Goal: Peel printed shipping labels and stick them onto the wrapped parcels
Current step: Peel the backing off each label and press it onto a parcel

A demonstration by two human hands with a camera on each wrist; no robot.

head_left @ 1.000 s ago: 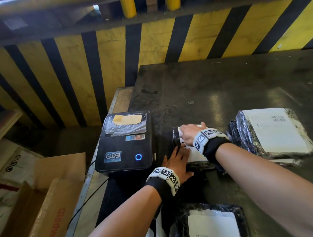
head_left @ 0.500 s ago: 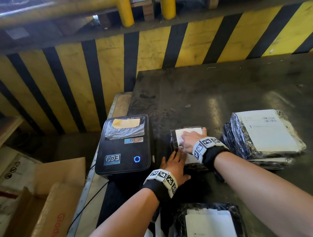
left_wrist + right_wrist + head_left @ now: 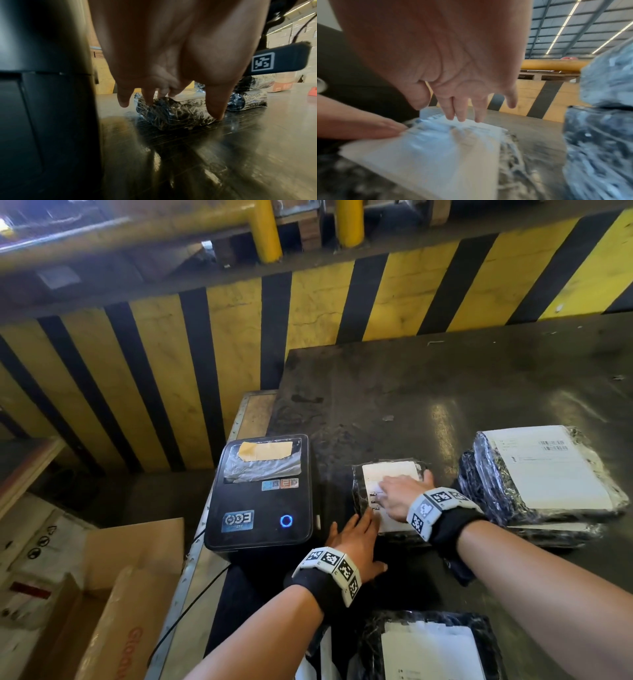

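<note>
The left hand point(image 3: 356, 542) still braces the near-left edge of the wrapped parcel point(image 3: 359, 491), fingers straight. Beyond it, the flat right hand point(image 3: 399, 496) has slid toward the label's point(image 3: 390, 470) left side, which suggests it is nearly smoothed down.

At nine o'clock from the middle of the dark table point(image 3: 445, 392) we see a black printer point(image 3: 260, 494), its blue ring light point(image 3: 286, 521) lit and a tan tape patch point(image 3: 265, 450) on its clear lid. A black cable point(image 3: 185, 607) runs from it toward seven o'clock. At eight o'clock sit open cardboard boxes point(image 3: 113, 594), one with red lettering. Across twelve o'clock we find a wall with yellow and black stripes point(image 3: 239, 337), and above it two yellow posts point(image 3: 265, 227). In the left wrist view, a red item point(image 3: 312, 92) lies at three o'clock.
</note>
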